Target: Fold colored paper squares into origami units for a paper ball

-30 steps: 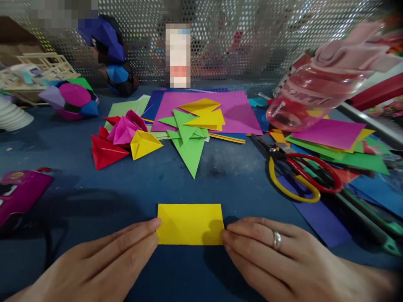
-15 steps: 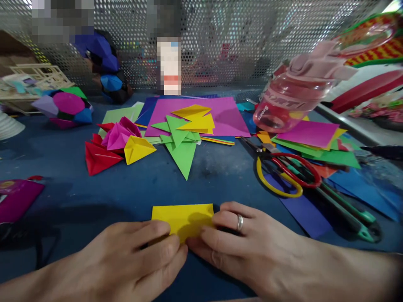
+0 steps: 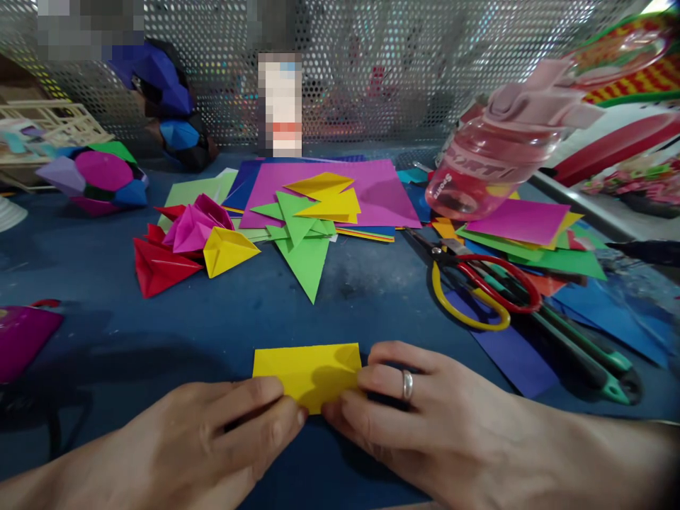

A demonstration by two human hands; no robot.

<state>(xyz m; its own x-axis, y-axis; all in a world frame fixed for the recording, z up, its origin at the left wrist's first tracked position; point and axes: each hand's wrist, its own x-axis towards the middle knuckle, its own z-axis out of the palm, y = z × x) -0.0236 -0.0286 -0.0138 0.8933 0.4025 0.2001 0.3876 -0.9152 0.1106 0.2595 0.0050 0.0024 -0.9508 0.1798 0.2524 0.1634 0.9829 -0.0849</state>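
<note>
A yellow paper rectangle [image 3: 313, 368] lies on the dark blue table near its front edge. My left hand [image 3: 212, 432] is closed on its lower left part, fingertips at the bottom edge. On the right side, my right hand [image 3: 414, 418], with a ring on one finger, grips the lower right corner. Its fingers are bent and cast a shadow on the paper. Beyond the hands lie green folded pieces [image 3: 305, 248] and yellow folded pieces [image 3: 332, 198] on a magenta sheet [image 3: 377, 188].
Red folded paper [image 3: 164, 265] and pink folded paper [image 3: 196, 227] lie at the left. Scissors [image 3: 499, 283] rest over a cutter [image 3: 589, 354] on the right, by a paper stack [image 3: 525, 223] and a pink bottle [image 3: 489, 156]. Behind stands a perforated metal panel [image 3: 345, 78].
The view has shifted slightly. My left fingertips have drawn back a little to the left, baring more of the yellow paper's bottom edge between the hands.
</note>
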